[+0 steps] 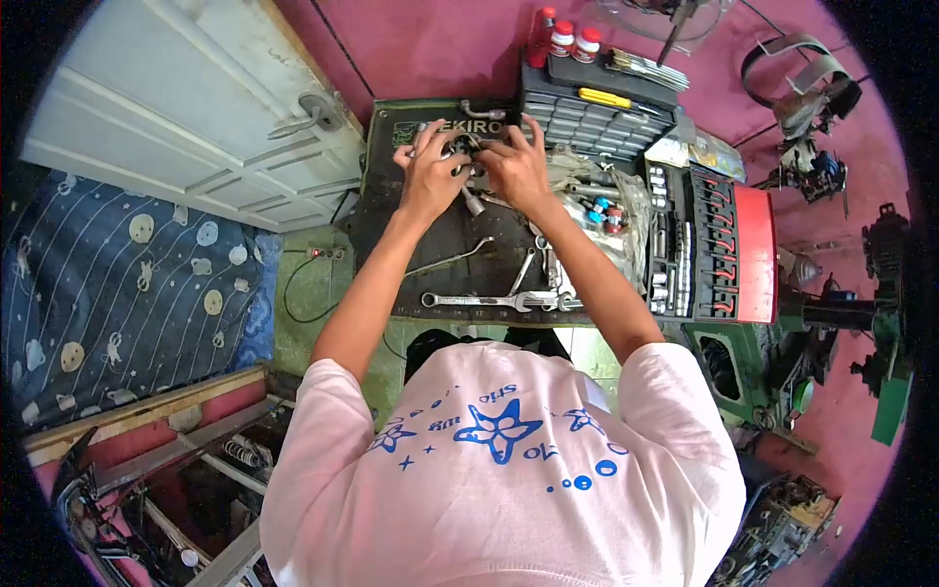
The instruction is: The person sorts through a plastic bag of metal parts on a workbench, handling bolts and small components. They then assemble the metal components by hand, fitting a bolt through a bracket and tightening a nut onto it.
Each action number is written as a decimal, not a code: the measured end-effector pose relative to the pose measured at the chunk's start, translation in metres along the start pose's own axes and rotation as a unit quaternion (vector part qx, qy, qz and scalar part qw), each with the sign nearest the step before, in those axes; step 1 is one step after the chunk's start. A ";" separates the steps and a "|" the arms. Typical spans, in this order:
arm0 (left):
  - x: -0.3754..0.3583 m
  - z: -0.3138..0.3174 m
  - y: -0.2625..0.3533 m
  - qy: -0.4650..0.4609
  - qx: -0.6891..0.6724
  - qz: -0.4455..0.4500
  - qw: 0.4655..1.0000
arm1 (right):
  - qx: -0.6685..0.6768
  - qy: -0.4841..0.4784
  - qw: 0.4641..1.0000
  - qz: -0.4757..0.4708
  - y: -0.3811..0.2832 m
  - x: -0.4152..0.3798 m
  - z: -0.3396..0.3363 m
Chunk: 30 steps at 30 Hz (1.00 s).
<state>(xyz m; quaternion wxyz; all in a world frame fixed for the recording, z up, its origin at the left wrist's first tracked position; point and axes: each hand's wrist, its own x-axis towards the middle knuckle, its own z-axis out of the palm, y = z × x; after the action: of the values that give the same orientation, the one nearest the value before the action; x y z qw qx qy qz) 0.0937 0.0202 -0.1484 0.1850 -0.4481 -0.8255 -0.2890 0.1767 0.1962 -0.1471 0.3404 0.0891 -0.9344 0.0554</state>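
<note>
Over the dark work mat point(381, 225), my left hand point(431, 184) and my right hand point(518, 174) meet at a small dark metal part point(467, 146). Fingers of both hands are bent around it and cover much of it, so its exact kind cannot be made out. Just below the hands lies a metal socket tool point(473, 202), partly hidden by them. Beyond them is a bent socket wrench point(481, 112). Closer to my body, a thin metal rod point(452, 260) and a large combination wrench point(484, 300) lie on the mat, with other wrenches beside it.
Behind my right hand stands a drawer cabinet point(592, 127) with a yellow-handled tool point(603, 98) and red-capped bottles point(574, 43) on top. A red tool case point(748, 254) with sockets is at right. A white door point(196, 108) borders the left side.
</note>
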 end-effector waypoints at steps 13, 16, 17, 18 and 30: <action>0.038 0.082 0.092 -0.062 -0.090 0.100 0.989 | -0.064 -0.005 0.990 0.125 0.066 -0.096 -0.062; 0.039 0.105 0.114 -0.092 -0.109 0.117 0.983 | -0.075 -0.010 0.984 0.159 0.076 -0.123 -0.073; 0.039 0.112 0.121 -0.093 -0.113 0.120 0.982 | -0.083 -0.019 0.981 0.175 0.079 -0.132 -0.077; 0.037 0.119 0.127 -0.115 -0.110 0.129 0.979 | -0.086 -0.030 0.978 0.189 0.081 -0.141 -0.082; 0.025 0.170 0.175 -0.220 -0.137 0.161 0.952 | -0.059 -0.053 0.958 0.276 0.092 -0.220 -0.095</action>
<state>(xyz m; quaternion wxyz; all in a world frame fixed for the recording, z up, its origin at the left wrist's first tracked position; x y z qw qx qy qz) 0.2206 0.2204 -0.2103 -0.0204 -0.6487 -0.7149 -0.2601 0.3830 0.3304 -0.2211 0.2665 -0.1896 -0.9409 0.0875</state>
